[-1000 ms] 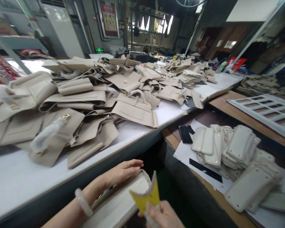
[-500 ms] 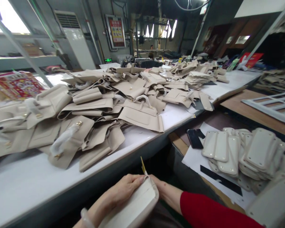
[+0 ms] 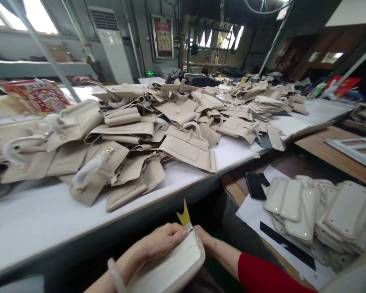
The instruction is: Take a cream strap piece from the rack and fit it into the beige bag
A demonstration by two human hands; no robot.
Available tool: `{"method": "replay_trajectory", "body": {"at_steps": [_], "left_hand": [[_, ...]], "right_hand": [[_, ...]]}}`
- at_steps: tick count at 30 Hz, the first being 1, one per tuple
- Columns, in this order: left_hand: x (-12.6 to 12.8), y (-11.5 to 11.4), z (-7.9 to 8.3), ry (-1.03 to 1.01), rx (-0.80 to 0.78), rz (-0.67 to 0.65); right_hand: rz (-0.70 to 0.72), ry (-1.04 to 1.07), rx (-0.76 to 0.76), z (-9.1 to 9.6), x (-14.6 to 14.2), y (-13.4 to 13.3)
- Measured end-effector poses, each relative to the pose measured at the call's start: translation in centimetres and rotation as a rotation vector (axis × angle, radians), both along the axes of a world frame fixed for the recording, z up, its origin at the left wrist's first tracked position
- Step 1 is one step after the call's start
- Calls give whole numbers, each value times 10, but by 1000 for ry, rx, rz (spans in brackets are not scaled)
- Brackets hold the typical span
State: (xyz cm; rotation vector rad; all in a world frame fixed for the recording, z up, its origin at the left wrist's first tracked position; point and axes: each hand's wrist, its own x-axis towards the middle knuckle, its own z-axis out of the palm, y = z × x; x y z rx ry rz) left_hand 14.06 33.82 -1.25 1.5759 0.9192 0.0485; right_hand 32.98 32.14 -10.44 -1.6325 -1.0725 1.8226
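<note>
A long cream padded panel (image 3: pixel 171 264) with a pale top face and rounded edge lies low in front of me, partly cut off by the lower frame edge. My left hand (image 3: pixel 163 241) grips its left side, thumb towards the far end. At that far end my right hand (image 3: pixel 201 239) closes around the edge, most of its fingers hidden behind the panel. A flat yellow piece with a V-notched tip (image 3: pixel 184 215) sticks up between the hands; its lower end is hidden. Whether a hand holds the yellow piece is unclear.
Beige bag parts (image 3: pixel 128 134), several with wrapped handles, lie heaped on the long white table (image 3: pixel 64 219). To the right, cream panels with corner holes (image 3: pixel 347 211) are stacked near a black phone (image 3: pixel 255 186) and a black strip (image 3: pixel 288 245). A white frame (image 3: pixel 354 150) rests farther right.
The view has shifted slightly, so the surroundings sit farther right. The yellow piece has turned from edge-on to show its broad notched face. Both hands stay on the panel.
</note>
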Motion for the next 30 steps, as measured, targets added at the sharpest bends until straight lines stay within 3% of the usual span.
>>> {"method": "replay_trajectory", "body": {"at_steps": [5, 7, 9, 11, 13, 19, 22, 25, 30], "left_hand": [[-2, 1, -5, 8, -10, 43], [-3, 2, -4, 9, -20, 55], [-2, 2, -2, 3, -22, 56], [-2, 2, 0, -8, -26, 55], [-2, 2, 1, -28, -40, 69], [-3, 0, -3, 20, -56, 222], [-4, 0, 1, 33, -56, 240], [-5, 0, 9, 17, 6, 201], [-6, -1, 15, -19, 62, 148]], "right_hand": [[145, -196, 134, 50, 78, 15], [299, -162, 66, 73, 99, 18], [546, -132, 6, 90, 108, 20], [785, -154, 46, 97, 107, 23], [922, -227, 174, 99, 101, 31], [955, -593, 604, 106, 76, 70], [1063, -692, 817, 111, 58, 81], [1190, -710, 943, 111, 44, 84], [1287, -741, 1051, 107, 39, 87]]}}
